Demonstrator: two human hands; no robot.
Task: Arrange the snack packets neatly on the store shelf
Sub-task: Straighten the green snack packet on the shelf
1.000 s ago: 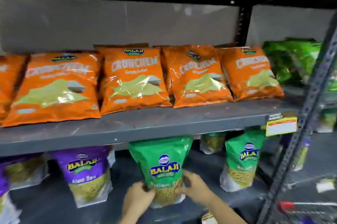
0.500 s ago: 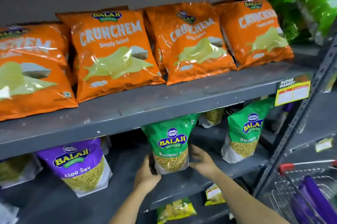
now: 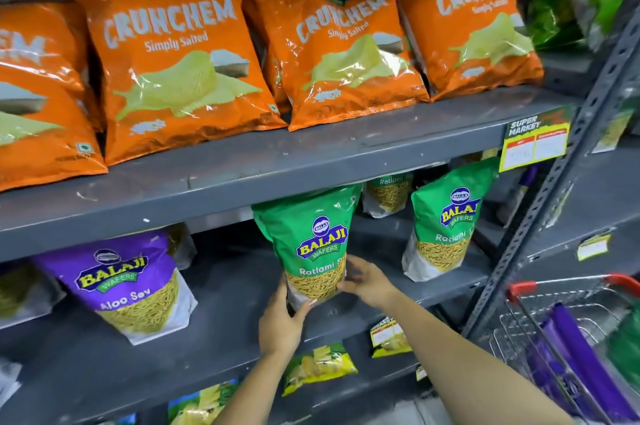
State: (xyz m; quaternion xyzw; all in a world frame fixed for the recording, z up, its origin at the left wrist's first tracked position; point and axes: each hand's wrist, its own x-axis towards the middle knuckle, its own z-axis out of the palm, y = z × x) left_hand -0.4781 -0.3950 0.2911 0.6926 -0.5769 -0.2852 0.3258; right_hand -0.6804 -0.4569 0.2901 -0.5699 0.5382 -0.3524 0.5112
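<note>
A green Ratlami sev packet (image 3: 308, 234) stands upright on the middle grey shelf (image 3: 225, 331). My left hand (image 3: 282, 324) grips its lower left corner, and my right hand (image 3: 367, 281) presses its lower right side. Another green packet (image 3: 446, 216) stands to the right on the same shelf, with a third one (image 3: 389, 194) further back. A purple Aloo sev packet (image 3: 133, 282) leans at the left. Several orange Crunchem bags (image 3: 176, 61) lie in a row on the upper shelf (image 3: 277, 161).
A metal shopping trolley (image 3: 571, 331) with a red handle and purple packets stands at the lower right. A slotted shelf upright (image 3: 568, 161) runs diagonally on the right beside a price tag (image 3: 535, 139). Yellow-green packets (image 3: 317, 367) lie on the shelf below.
Both hands closed back onto the green packet after loosening half a second ago. The view dropped and moved closer, with the trolley now showing at the right.
</note>
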